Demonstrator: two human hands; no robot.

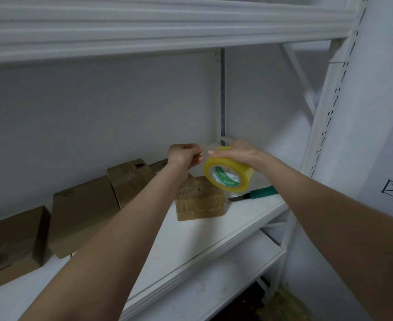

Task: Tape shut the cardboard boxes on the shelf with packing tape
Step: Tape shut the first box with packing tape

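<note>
Single head-worn wide-angle view, set close in front of a white shelf [214, 235] and facing forward and slightly down into its bay. Both forearms enter from the bottom edge, with left hand [183, 156] and right hand [239, 151] near frame centre. An upper board [167, 24] spans the top and an upright [327, 121] leans along the right side.

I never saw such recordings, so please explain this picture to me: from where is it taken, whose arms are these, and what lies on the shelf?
There is no machine here. A person wears a camera on the head, which looks down at both bare arms. The right hand holds a yellow tape roll; the left hand pinches its loose end. On the white shelf stands a small box with tape on it, a green-handled knife beside it, and more boxes to the left.
</note>
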